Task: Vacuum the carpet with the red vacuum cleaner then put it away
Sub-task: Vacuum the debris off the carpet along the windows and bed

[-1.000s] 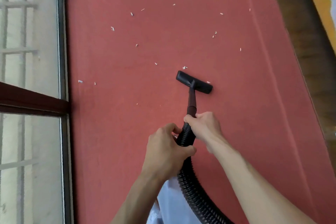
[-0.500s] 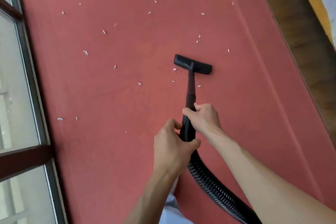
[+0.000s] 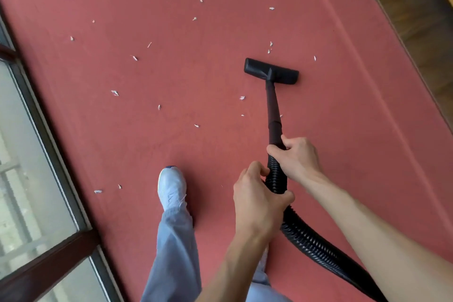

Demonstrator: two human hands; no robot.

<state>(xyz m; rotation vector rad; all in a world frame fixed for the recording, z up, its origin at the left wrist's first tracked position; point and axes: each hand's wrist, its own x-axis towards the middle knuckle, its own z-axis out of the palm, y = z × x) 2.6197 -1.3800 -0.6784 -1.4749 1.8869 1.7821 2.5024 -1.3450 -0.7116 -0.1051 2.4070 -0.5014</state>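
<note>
Home interior: red carpet (image 3: 171, 154), glazed window (image 3: 29, 179), wood floor (image 3: 421, 32).

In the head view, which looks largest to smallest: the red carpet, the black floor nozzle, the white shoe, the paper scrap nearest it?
1. red carpet
2. black floor nozzle and white shoe: look alike; the shoe is nearer, so unranked
3. paper scrap

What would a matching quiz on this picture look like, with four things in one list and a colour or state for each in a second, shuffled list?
Things:
1 carpet
2 nozzle
3 shoe
4 hose

Matches:
A white
B gripped by left hand and right hand
C red
D black, flat on the carpet

Pairs: 1-C, 2-D, 3-A, 4-B.
</note>
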